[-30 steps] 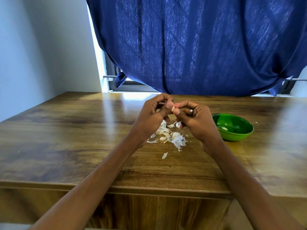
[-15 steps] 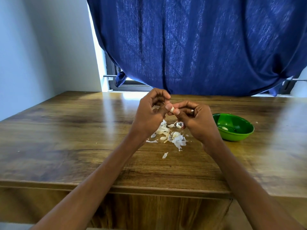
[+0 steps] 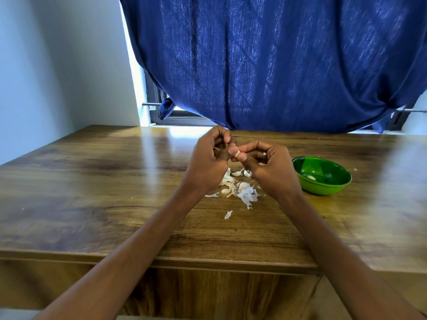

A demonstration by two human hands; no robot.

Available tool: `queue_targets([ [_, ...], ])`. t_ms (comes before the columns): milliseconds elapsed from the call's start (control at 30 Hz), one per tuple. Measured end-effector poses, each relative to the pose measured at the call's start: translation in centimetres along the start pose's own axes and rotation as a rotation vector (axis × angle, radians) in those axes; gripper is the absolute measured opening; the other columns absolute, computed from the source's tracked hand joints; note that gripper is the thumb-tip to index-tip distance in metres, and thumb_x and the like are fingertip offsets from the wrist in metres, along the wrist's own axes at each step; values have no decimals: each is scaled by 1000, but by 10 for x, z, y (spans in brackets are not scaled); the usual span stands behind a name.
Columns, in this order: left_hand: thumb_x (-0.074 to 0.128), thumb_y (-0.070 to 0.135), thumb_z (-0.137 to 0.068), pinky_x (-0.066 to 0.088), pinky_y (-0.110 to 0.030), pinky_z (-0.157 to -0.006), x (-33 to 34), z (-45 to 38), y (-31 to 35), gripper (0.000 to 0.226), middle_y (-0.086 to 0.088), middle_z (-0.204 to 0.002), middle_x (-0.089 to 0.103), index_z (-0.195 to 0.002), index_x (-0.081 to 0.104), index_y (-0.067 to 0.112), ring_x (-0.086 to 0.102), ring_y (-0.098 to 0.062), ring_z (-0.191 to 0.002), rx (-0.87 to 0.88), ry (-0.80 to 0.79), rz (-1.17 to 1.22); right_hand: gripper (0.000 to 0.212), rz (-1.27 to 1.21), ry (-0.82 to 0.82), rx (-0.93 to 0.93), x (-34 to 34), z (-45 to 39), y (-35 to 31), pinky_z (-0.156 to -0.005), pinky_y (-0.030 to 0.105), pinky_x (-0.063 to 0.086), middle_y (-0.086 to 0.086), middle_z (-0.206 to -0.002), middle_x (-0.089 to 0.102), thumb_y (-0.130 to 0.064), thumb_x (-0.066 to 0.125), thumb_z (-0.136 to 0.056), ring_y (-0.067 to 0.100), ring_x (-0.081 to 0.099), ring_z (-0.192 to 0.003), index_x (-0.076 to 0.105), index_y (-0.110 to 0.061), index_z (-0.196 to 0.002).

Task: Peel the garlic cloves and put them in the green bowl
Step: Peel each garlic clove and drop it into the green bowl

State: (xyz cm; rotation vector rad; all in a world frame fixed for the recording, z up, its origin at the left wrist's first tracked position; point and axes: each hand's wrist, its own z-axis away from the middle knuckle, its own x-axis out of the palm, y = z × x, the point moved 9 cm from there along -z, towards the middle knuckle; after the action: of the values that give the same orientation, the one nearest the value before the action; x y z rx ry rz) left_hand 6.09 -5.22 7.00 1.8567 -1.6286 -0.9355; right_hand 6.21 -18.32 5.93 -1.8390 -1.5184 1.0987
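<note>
Head: green bowl (image 3: 332, 189) holds peeled clove (image 3: 312, 177)

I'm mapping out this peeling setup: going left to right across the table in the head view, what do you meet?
Left hand → garlic clove pinched between both hands → right hand → green bowl holding a peeled clove. The pile of skins and cloves lies under the hands, so its place is unclear.

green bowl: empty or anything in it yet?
Not empty. The green bowl sits upright on the table with one pale peeled clove lying inside; nothing else clearly visible in it.
</note>
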Motion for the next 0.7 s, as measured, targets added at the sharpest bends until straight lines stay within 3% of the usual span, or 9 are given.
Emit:
queue_targets([
  [367, 49, -17, -94, 37, -12, -53, 2, 2, -2, 40, -16, -81, 47, -79, 35, 17, 42, -2, -61, -18, -3, 12, 15, -55, -32, 62, 3, 1, 6, -56, 14, 50, 0, -88, 78, -17, 73, -87, -4, 67, -67, 74, -8, -99],
  [567, 51, 1, -85, 36, -18, -53, 0, 3, 2, 23, -25, -79, 49, -78, 38, 19, 43, -12, -68, 23, 34, 22, 6, -79, -37, 82, 3, 3, 6, -56, 14, 51, 4, -88, 78, -12, 72, -89, -5, 65, -62, 72, -10, -95],
  [700, 55, -4, -89, 41, -17, -61, -1, 1, 2, 25, -4, -78, 52, -85, 48, 19, 47, -4, -69, 76, 42, -7, 4, -122, -14, 89, 2, 2, 5, -58, 16, 52, 1, -84, 78, -11, 71, -90, -2, 64, -61, 70, -14, -92],
])
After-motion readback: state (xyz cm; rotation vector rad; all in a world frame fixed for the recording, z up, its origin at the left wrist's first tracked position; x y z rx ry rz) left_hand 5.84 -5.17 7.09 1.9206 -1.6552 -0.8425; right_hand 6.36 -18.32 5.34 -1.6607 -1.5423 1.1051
